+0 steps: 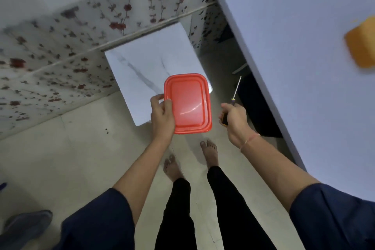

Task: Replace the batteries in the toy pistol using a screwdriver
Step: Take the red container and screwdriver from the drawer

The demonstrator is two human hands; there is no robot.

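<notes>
Left hand point(162, 114) holds red container point(187, 103); right hand point(233, 116) grips screwdriver point(235, 95)

The person stands barefoot on a pale tiled floor point(81, 158). The left hand point(162, 113) grips the left edge of a red rectangular plastic container point(189, 103), held in the air over the near corner of a white marble-patterned stand point(146, 63). The right hand point(233, 117) is wrapped round the handle of a black-and-yellow-handled screwdriver point(236, 90), its thin metal shaft pointing away. To the right, a pale counter point(294, 46) carries a blurred orange block point(362, 44) near its far edge. A floral-papered wall point(60, 46) runs behind.
</notes>
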